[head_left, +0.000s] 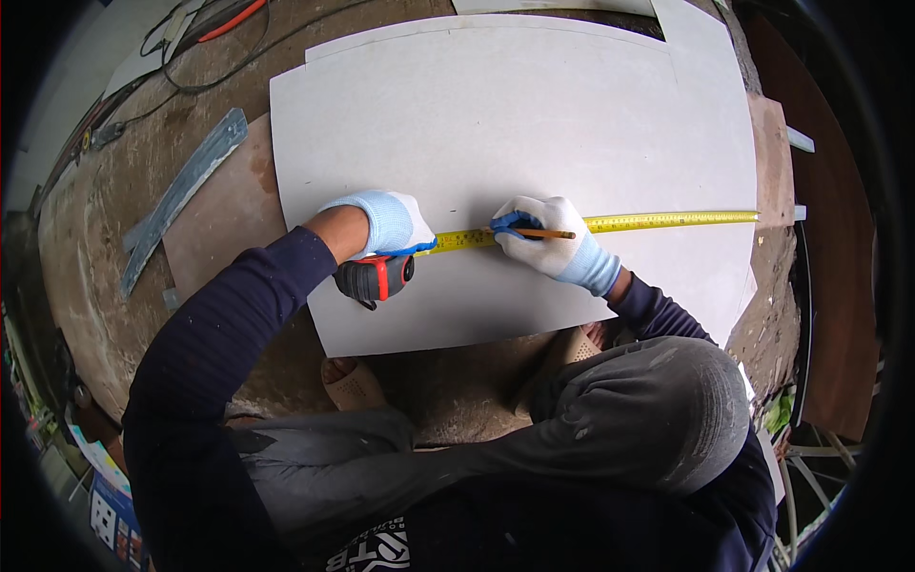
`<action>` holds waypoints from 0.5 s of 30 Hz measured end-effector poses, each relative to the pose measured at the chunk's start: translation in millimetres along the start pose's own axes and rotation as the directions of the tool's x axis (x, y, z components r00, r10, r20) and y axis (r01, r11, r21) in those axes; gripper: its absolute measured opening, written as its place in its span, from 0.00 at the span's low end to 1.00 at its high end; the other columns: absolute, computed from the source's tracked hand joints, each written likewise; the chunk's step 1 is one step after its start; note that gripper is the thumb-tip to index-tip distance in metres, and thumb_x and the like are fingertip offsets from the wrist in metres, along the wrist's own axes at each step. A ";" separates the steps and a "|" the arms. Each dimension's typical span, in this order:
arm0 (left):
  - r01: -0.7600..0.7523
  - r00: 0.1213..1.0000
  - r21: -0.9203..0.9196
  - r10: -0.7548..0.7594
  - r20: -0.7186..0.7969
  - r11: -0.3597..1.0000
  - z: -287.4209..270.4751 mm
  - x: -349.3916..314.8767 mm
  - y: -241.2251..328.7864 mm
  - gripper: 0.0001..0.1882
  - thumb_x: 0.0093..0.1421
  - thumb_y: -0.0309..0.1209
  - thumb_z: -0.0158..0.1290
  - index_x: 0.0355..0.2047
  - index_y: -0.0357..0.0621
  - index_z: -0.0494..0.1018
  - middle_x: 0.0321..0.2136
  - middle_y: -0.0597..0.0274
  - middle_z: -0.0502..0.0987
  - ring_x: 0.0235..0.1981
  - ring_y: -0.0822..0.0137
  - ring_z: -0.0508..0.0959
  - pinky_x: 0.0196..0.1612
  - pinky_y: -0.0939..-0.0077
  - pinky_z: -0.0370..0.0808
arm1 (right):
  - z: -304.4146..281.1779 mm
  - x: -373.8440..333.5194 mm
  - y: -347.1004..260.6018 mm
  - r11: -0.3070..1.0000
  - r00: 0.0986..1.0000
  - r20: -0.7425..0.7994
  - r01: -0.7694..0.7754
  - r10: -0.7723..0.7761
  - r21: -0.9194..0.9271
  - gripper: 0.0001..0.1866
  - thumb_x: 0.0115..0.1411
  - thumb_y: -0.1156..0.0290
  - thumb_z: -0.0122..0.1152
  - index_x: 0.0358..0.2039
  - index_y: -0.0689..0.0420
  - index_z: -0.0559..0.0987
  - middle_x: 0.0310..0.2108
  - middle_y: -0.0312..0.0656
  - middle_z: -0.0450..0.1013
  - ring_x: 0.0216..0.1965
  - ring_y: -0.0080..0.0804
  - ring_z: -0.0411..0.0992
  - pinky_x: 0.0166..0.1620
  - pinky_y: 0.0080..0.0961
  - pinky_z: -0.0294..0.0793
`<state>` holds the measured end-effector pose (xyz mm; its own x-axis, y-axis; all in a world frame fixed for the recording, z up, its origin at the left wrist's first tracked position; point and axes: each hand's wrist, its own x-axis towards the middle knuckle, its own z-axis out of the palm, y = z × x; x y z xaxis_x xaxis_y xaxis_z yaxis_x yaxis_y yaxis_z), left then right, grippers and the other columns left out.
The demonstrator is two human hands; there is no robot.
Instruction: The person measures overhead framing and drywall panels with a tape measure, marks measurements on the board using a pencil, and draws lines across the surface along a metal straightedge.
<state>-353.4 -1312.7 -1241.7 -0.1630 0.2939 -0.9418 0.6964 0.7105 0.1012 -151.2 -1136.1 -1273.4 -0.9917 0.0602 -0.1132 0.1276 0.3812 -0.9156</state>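
Note:
A large white sheet [477, 124] lies flat in front of me. Across it runs the yellow blade of a tape measure [677, 220], reaching the sheet's right edge. Its black and red case [375, 279] sits just below my left hand [389, 225], which is gloved in white and blue and closed on the tape beside the case. My right hand [543, 238], in a matching glove, is closed on a pencil [545, 233] over the blade, near the middle of the sheet. The pencil's tip is at the blade's upper edge, close to the blue fingertips.
A bent grey metal strip [181, 200] lies on the worn brown surface to the left. Dark cables [224, 76] and a red-handled tool [232, 21] are at the far left. A brown board [829, 238] stands at the right. My sandalled feet [351, 383] are by the sheet's near edge.

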 end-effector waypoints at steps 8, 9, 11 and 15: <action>-0.023 1.000 -0.007 0.023 0.002 1.000 -7.7 -4.9 2.8 0.30 0.64 0.55 0.54 0.29 0.35 0.85 0.20 0.53 0.79 0.19 0.60 0.76 0.26 0.61 0.75 | -2.4 2.2 1.8 1.000 1.000 -0.013 0.005 -0.005 -0.020 0.10 0.62 0.70 0.70 0.40 0.62 0.84 0.32 0.47 0.83 0.30 0.35 0.83 0.39 0.28 0.84; -0.023 1.000 -0.005 0.023 0.000 1.000 -8.2 -4.0 2.5 0.30 0.64 0.55 0.54 0.30 0.35 0.85 0.20 0.53 0.80 0.19 0.60 0.76 0.27 0.62 0.75 | -3.2 2.9 2.0 1.000 1.000 -0.009 0.003 -0.003 -0.031 0.10 0.62 0.70 0.70 0.40 0.61 0.84 0.32 0.47 0.83 0.30 0.35 0.83 0.39 0.28 0.84; -0.021 1.000 -0.027 0.022 0.005 0.999 -9.4 -6.9 5.0 0.26 0.61 0.50 0.54 0.31 0.36 0.85 0.22 0.49 0.80 0.20 0.58 0.76 0.28 0.60 0.75 | -3.7 3.2 2.3 0.999 1.000 -0.002 0.001 -0.001 -0.032 0.10 0.62 0.70 0.69 0.40 0.61 0.84 0.33 0.47 0.83 0.31 0.35 0.83 0.40 0.29 0.84; -0.017 1.000 -0.025 0.017 0.011 1.000 -7.9 -6.8 4.1 0.22 0.59 0.45 0.54 0.33 0.37 0.85 0.25 0.46 0.82 0.21 0.56 0.77 0.30 0.59 0.75 | -2.1 4.1 2.4 0.999 1.000 0.012 -0.010 0.011 -0.045 0.10 0.62 0.70 0.69 0.40 0.61 0.85 0.33 0.47 0.83 0.31 0.36 0.83 0.40 0.29 0.84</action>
<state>-354.9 -1306.8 -1232.4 -0.1432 0.2990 -0.9435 0.6812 0.7213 0.1253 -154.9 -1133.0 -1275.3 -0.9904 0.0535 -0.1276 0.1382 0.4213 -0.8963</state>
